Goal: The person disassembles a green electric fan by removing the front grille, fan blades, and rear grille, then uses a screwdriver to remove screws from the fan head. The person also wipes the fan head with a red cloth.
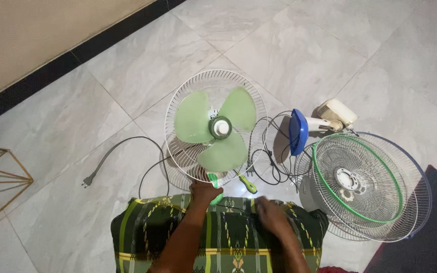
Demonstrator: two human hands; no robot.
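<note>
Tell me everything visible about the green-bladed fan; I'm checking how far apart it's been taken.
The fan has three pale green translucent plastic blades on a white hub, backed by a white wire rear grille. No front grille covers the blades. It stands tilted up on the tiled floor, facing the camera. The left hand grips its lower part. A dark cord trails left to a plug.

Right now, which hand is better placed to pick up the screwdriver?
Probably the right hand: it lies open on the lap, nearest the screwdriver on the floor. The left hand is busy gripping the bottom of the fan.
</note>
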